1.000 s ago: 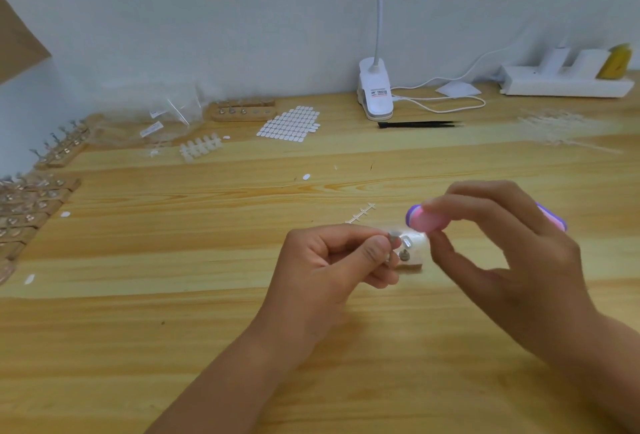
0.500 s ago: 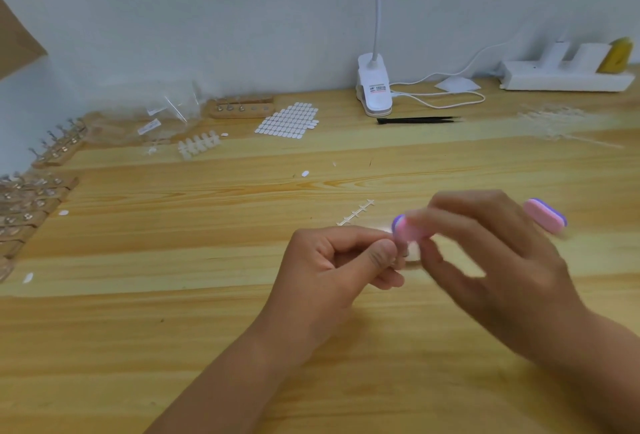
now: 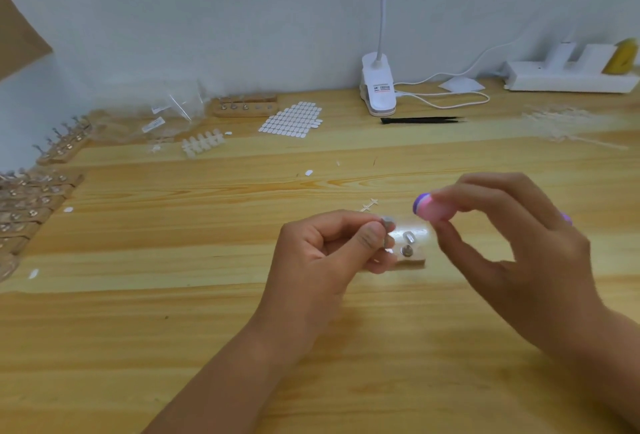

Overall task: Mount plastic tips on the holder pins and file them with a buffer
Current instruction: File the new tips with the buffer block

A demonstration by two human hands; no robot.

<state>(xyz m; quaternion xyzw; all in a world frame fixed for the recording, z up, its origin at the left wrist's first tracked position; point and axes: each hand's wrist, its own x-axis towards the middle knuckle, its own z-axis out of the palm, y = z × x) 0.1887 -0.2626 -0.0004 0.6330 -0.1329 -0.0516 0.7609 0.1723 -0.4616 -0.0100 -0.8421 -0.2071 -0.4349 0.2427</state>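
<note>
A small metal pin (image 3: 388, 224) sits pinched between the thumb and forefinger of the left hand (image 3: 322, 253), the other fingers curled in beneath it. It is too blurred to tell whether a plastic tip is on it. Just at 3 o'clock of the pin, apart from it, the pink buffer (image 3: 433, 210) with a purple edge is gripped between the thumb and fingers of the right hand (image 3: 512, 246).

Below both, at 5 o'clock of the pin, a small wooden holder block (image 3: 410, 261) lies on the wooden table (image 3: 207, 295) with two more pins (image 3: 408, 236) standing in it.

Taking the block as the dial's centre:
- A bare sprue (image 3: 370, 205) lies near at 11 o'clock.
- Black tweezers (image 3: 420, 120) and a white clip lamp (image 3: 378, 87) stand far off at 12.
- A sheet of white tabs (image 3: 291, 120), a strip of tips (image 3: 202, 145) and a second holder (image 3: 246, 107) lie towards 10 and 11.
- More holders (image 3: 27, 205) line the table edge at 9.
- A white power strip (image 3: 568, 76) rests at 1.
</note>
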